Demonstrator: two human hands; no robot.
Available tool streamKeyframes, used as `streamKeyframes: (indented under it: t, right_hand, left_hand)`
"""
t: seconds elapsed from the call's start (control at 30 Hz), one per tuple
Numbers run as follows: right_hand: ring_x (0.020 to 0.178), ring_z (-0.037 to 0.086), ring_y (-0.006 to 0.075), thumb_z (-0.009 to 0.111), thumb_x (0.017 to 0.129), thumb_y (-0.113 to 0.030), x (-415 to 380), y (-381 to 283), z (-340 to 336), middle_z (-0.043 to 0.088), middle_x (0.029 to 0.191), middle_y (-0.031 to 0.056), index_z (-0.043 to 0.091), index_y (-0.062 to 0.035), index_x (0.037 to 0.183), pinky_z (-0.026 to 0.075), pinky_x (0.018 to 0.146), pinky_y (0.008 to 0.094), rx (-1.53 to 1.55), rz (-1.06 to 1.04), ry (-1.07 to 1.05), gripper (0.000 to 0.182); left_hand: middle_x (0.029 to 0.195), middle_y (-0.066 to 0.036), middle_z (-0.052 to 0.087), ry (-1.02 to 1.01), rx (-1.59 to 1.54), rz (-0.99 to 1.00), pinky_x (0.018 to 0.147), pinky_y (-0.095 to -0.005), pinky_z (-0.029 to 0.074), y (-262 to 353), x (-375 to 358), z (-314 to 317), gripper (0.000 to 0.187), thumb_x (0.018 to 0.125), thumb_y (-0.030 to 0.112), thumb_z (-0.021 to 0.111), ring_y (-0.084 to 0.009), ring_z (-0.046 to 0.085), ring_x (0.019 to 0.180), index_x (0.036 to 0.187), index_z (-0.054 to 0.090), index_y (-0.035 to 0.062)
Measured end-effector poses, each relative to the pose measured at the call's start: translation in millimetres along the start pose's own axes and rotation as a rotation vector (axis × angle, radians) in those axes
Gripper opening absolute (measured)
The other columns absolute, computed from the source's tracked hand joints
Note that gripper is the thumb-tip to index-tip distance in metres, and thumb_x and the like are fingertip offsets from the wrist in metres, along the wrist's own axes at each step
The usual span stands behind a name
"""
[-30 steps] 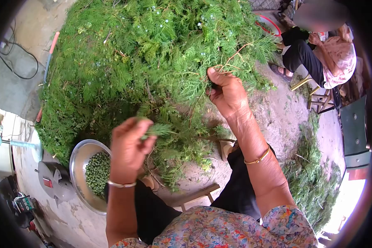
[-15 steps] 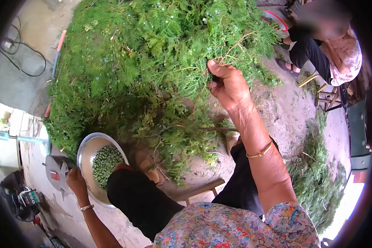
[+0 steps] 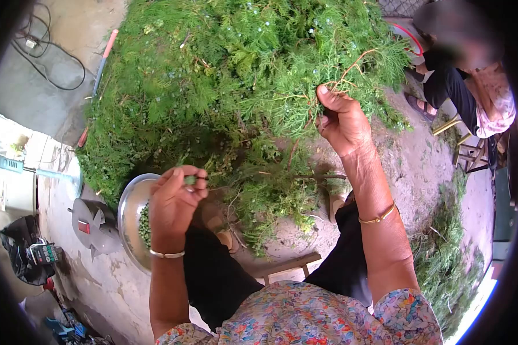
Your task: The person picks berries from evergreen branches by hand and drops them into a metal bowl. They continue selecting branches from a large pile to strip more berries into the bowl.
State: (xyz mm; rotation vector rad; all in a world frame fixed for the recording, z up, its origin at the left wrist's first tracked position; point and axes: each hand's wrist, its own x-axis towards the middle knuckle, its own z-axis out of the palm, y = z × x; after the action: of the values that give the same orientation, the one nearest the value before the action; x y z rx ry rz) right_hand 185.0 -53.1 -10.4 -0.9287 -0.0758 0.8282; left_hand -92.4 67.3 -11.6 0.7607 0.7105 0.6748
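My right hand (image 3: 345, 119) pinches a leafy green branch (image 3: 296, 112) with reddish twigs, held over the front right of a large heap of green branches (image 3: 201, 69). Raised in front of the heap, my left hand (image 3: 177, 195) has its fingers closed around a few small green berries (image 3: 190, 180). Below and behind that hand is a metal basin (image 3: 128, 221), partly covered by my forearm, with many round green berries (image 3: 144, 227) in it.
Another person (image 3: 489, 98) sits at the upper right beside a red-rimmed bowl (image 3: 411, 37). A wooden stool edge (image 3: 288, 265) shows between my legs. Loose greenery (image 3: 443, 259) lies at the right. At the left are a long-handled tool (image 3: 105, 60), a black bag (image 3: 20, 253) and cables (image 3: 54, 86).
My left hand has moved from beside the basin up and right to the front of the heap, now with berries between its fingers. My right hand still holds the branch; the view has shifted slightly.
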Motion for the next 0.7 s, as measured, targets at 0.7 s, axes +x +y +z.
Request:
streamKeyframes:
  t: [0.7]
  right_hand:
    - [0.067, 0.059, 0.0104, 0.065, 0.085, -0.012, 6, -1, -25, 0.062, 0.077, -0.0008, 0.060, -0.0080, 0.086, 0.049, 0.057, 0.0253, 0.284, 0.086, -0.161, 0.007]
  left_hand:
    - [0.104, -0.011, 0.062, 0.023, 0.133, -0.257, 0.078, -0.0442, 0.051, -150, 16, 12, 0.041, 0.085, 0.015, 0.064, -0.0247, 0.061, 0.087, 0.120, 0.050, 0.0007]
